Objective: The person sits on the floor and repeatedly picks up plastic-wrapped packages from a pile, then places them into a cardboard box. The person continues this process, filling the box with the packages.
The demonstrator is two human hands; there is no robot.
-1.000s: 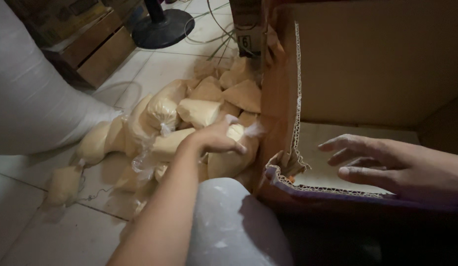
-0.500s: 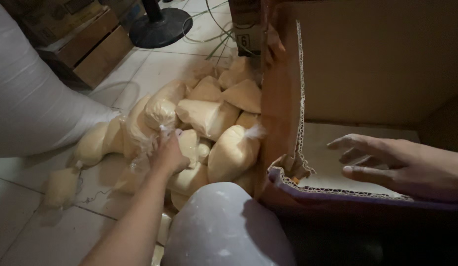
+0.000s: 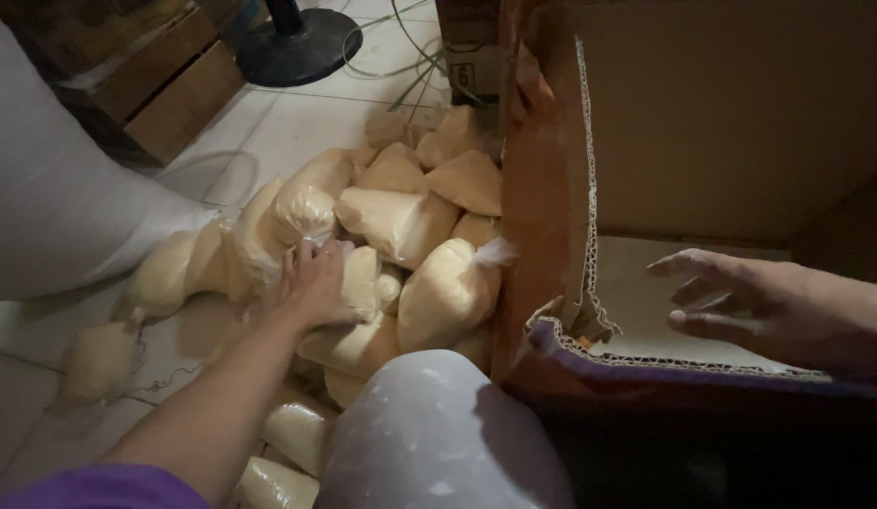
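Under the left hand (image 3: 318, 283) lies a tied bag (image 3: 358, 283), fingers curled on it; right hand (image 3: 759, 306) spread open.

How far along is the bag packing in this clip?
Done: nothing that shows; the visible part of the cardboard box floor is bare, with no bags inside. In hand: the left hand rests on the pile of tied yellow bags on the tiled floor, while the right hand hovers open inside the box. Left: the whole pile is outside the box.
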